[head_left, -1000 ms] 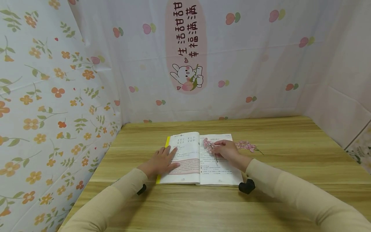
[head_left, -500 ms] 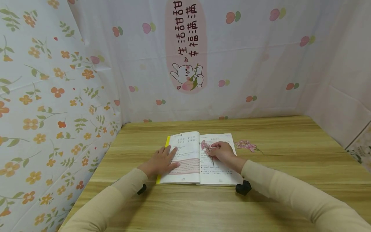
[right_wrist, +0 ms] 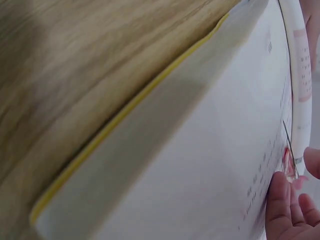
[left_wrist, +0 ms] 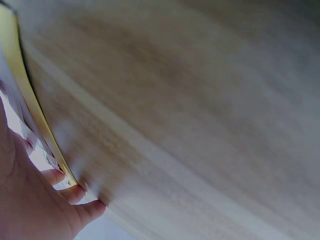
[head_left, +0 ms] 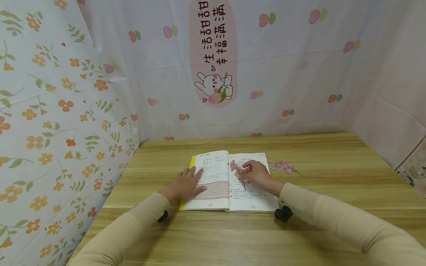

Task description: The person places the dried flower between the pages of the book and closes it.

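Note:
An open book (head_left: 213,199) with a yellow cover edge lies on the table. My left hand (head_left: 183,186) rests on its left page with fingers spread; in the left wrist view, fingertips (left_wrist: 75,194) reach past the yellow edge. On the right page, near the spine, lies a pink flower sprig (head_left: 235,170) with a thin dark stem. My right hand (head_left: 259,175) is just right of this sprig, fingertips close to the stem. In the right wrist view the thumb (right_wrist: 313,162) and fingers stand apart, with the sprig near them. Whether a fingertip touches it I cannot tell.
A second pink flower sprig (head_left: 283,167) lies on the wooden table (head_left: 213,236) just right of the book. White printed cloth (head_left: 283,74) hangs behind the table, and floral cloth (head_left: 50,147) on the left.
The right hand and sprig shifted slightly left toward the spine. Since half a second ago the right fingers have loosened from the sprig, which stays in place. The left hand has not moved.

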Demonstrator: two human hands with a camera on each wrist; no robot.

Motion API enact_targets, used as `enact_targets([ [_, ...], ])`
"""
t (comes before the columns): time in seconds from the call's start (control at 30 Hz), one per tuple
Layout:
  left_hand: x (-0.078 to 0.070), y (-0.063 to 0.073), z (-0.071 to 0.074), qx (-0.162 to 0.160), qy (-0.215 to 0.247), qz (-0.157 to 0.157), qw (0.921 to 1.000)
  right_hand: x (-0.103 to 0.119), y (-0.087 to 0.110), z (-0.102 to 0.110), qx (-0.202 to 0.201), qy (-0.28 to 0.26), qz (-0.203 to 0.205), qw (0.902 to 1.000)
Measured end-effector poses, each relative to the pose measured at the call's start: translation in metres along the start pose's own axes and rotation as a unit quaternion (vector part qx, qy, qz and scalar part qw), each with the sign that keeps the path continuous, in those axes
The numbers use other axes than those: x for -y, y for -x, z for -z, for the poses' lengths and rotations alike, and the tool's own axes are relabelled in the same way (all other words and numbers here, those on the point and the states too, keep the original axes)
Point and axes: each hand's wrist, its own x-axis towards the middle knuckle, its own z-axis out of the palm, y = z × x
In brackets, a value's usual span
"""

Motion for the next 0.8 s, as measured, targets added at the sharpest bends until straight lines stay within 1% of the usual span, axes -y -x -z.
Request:
enact_targets([
  [0.13, 0.001, -0.001, -0.002, -0.001, 0.002, 0.000, 1.0000, -0.003, -0.002, 0.011, 0.002, 0.031, 0.025, 0.9992],
  [0.23, 0.002, -0.001, -0.002, -0.005, -0.001, -0.003, 1.0000, -0.007, -0.006, 0.020, -0.004, 0.054, 0.044, 0.9976],
  [0.4, 0.001, 0.000, -0.001, -0.007, -0.006, -0.002, 1.0000, -0.012, -0.016, 0.037, -0.009, 0.096, 0.077, 0.9924],
  [0.53, 0.001, 0.000, 0.000, -0.005, -0.007, 0.000, 1.0000, -0.015, -0.025, 0.048, -0.001, 0.126, 0.089, 0.9880],
  [0.63, 0.001, -0.001, -0.001, -0.003, -0.006, 0.002, 1.0000, -0.019, -0.031, 0.054, 0.003, 0.171, 0.107, 0.9794],
  [0.8, 0.001, -0.001, -0.001, 0.001, -0.009, 0.004, 1.0000, -0.027, -0.043, 0.062, 0.013, 0.247, 0.136, 0.9593],
])
